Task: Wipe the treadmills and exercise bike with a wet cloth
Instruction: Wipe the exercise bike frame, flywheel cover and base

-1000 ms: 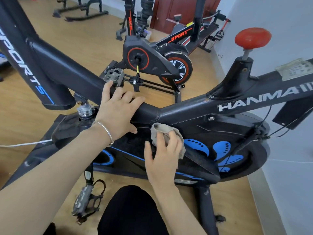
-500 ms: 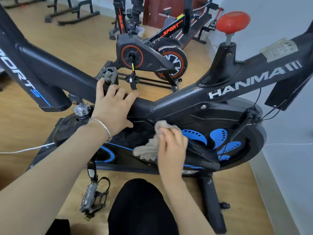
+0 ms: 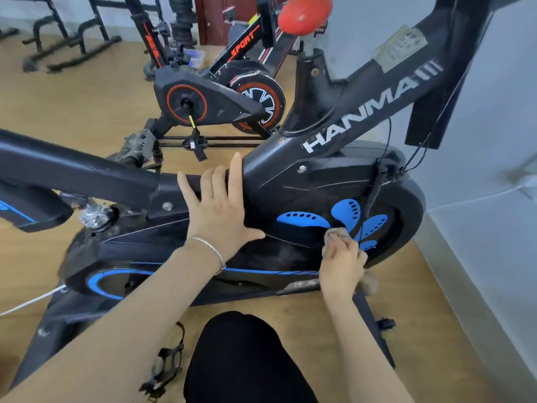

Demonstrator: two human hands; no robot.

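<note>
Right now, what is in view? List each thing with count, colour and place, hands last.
exercise bike: one, black with blue marks, front centre
cloth: one, grey-brown, on the bike's flywheel cover
red knob: one, top of the bike's frame
second bike: one, black with red trim, behind
white cable: one, floor at left
bracelet: one, silver, left wrist
left hand: flat on the bike's frame
right hand: grips the cloth

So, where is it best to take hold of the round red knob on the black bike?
Grip the round red knob by its wide cap, from above, fingers around the rim: it stands upright on a thin stem, top and sides free.
</note>
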